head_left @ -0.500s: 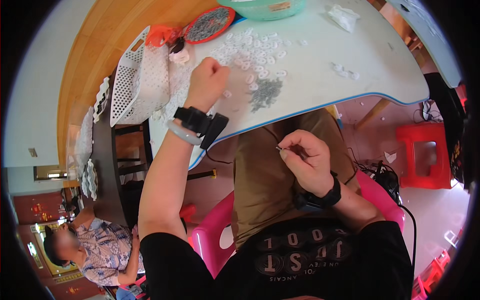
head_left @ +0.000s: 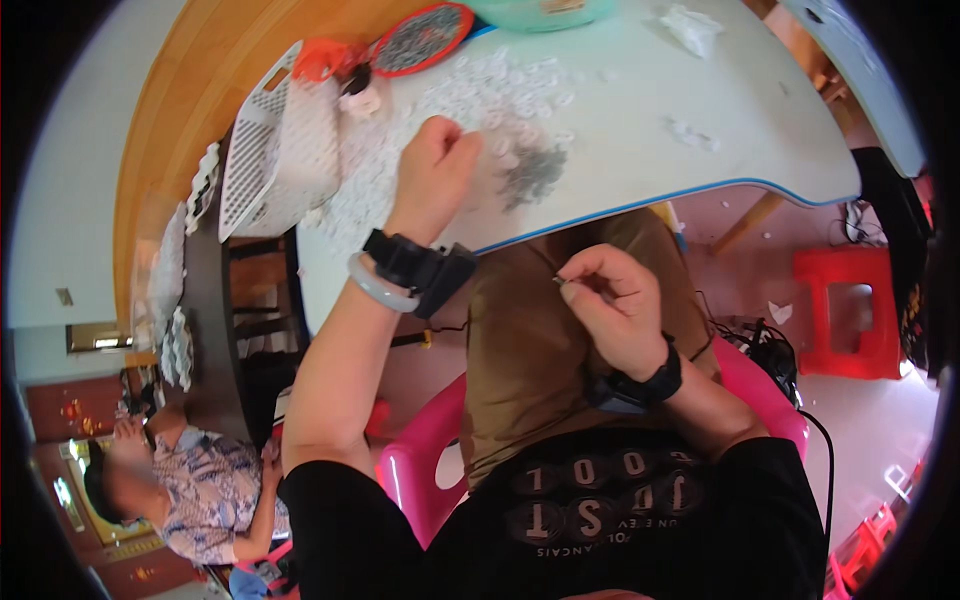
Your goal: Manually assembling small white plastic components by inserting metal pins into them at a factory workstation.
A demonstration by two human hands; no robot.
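Head view: right hand (head_left: 615,300), centre of frame, thumb and index tips pinched together on a small dark piece (head_left: 558,280), held over the brown trousers (head_left: 520,370); too small to identify further. Left hand (head_left: 437,170), upper centre, fingers curled in over the table (head_left: 640,150); cannot tell whether they grip anything. Black device (head_left: 405,262) and pale ring (head_left: 378,285) on left wrist; black band (head_left: 655,382) on right. Just right of the left hand, a heap of small grey pieces (head_left: 538,180); above it and to the left, scattered white oval pieces (head_left: 500,85), blurred. Upper left: perforated white basket (head_left: 310,140), with a red tray (head_left: 467,24) of grey bits near it. Top edge: green basin (head_left: 520,18), partly cut off, bearing a pale label (head_left: 562,5), writing not readable. Upper right: crumpled white bag (head_left: 692,28). Lower centre: black shirt (head_left: 450,545) with rows of large pale lettering (head_left: 590,517), inverted in frame, smaller lines beneath. Right: red stool (head_left: 845,262). Lower left: another person (head_left: 205,490), seated, patterned shirt.
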